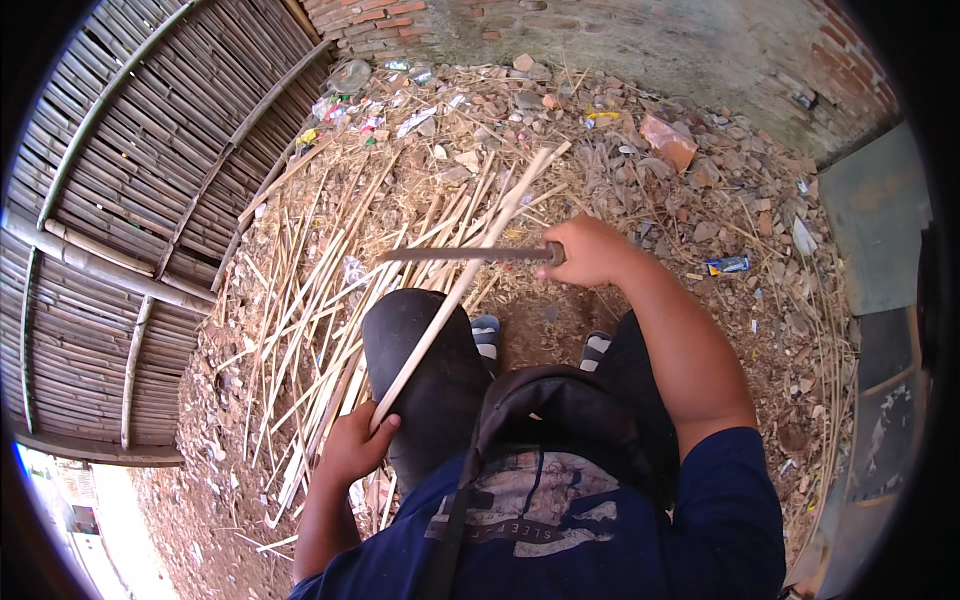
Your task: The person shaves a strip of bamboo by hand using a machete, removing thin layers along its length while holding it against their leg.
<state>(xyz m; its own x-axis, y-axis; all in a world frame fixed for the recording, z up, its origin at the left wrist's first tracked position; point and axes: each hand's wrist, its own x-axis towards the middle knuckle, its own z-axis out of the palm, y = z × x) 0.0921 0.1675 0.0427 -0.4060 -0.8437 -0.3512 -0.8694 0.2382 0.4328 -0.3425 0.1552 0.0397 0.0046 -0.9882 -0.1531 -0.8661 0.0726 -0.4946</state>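
Observation:
My left hand [358, 442] is closed round the lower end of a long pale bamboo strip [440, 316]. The strip slants up and away across my left thigh, its far end above the ground. In my right hand [588, 252] is the handle of a long dark knife [460, 254], fingers wrapped round it. The blade points left and crosses the strip; from this angle it appears to touch it. Many more split bamboo strips [310, 320] lie in a loose pile on the ground, left of and beyond my left knee.
A bamboo-slat wall [120, 200] stands at the left and a weathered brick wall [640, 40] at the back. Stones, straw and litter cover the ground, with a blue wrapper [727, 265] right of my arm. Grey panels [880, 220] stand along the right. A dark bag [560, 420] hangs at my lap.

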